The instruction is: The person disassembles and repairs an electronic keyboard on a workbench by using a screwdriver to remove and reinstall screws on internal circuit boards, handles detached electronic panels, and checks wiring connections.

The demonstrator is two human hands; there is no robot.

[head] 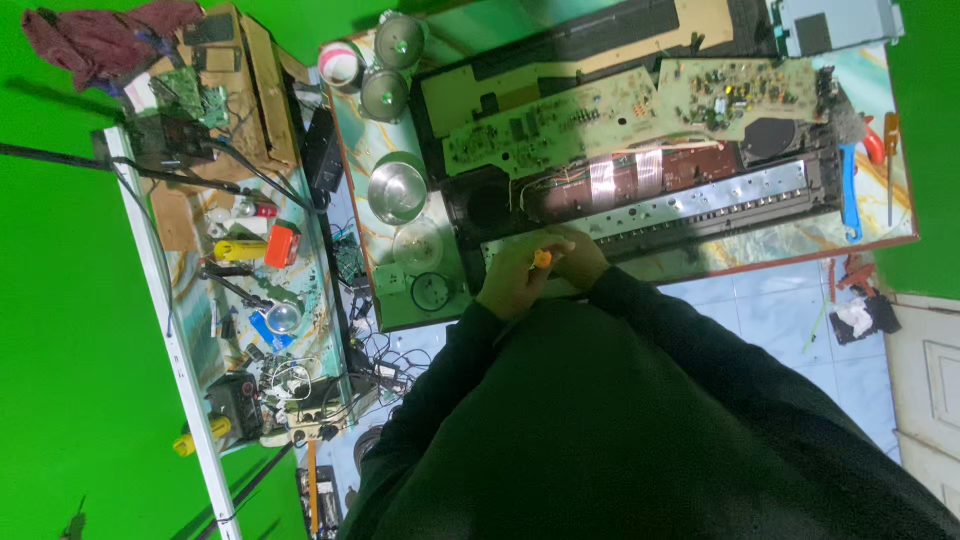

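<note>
Dark sleeves fill the foreground as the left hand (512, 282) and right hand (580, 258) meet at the near edge of an opened electronic keyboard (640, 185) on a marble-patterned table (800, 245). Both hands are closed together around an orange-handled screwdriver (542, 259), held against the keyboard's front rail, just beside a steel bowl (397, 190).

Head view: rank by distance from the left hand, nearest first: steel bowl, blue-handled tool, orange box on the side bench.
From the left hand, which is on the opened keyboard's near edge:
1. Steel bowl, on the same table, just up and to the picture's left.
2. Orange box, across the gap on the cluttered side bench, farther left.
3. Blue-handled tool, at the table's far right end, clearly farthest.
</note>
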